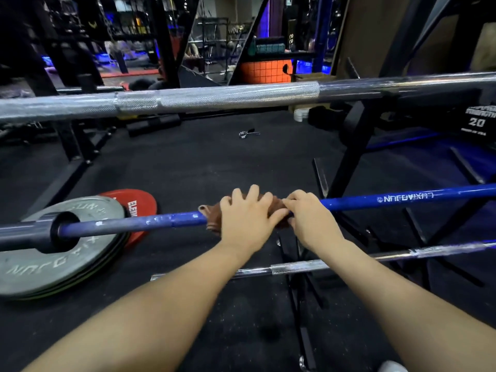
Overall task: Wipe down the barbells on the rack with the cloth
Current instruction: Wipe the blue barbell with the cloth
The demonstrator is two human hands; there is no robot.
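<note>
A blue barbell (pixel 375 200) runs across the middle of the view, left to right. A brown cloth (pixel 210 214) is wrapped over its shaft at the centre. My left hand (pixel 245 218) grips the cloth and the bar from above. My right hand (pixel 308 217) sits right beside it, fingers curled over the bar and the cloth's right edge. A thick silver barbell (pixel 214 100) crosses higher up, and a thinner silver barbell (pixel 335 263) lies lower, nearer to me.
Black rack uprights (pixel 351 157) stand on the right. Grey weight plates (pixel 53 259) and a red plate (pixel 139 202) lie on the black floor at the left. A spring collar (pixel 248 133) lies on the floor beyond.
</note>
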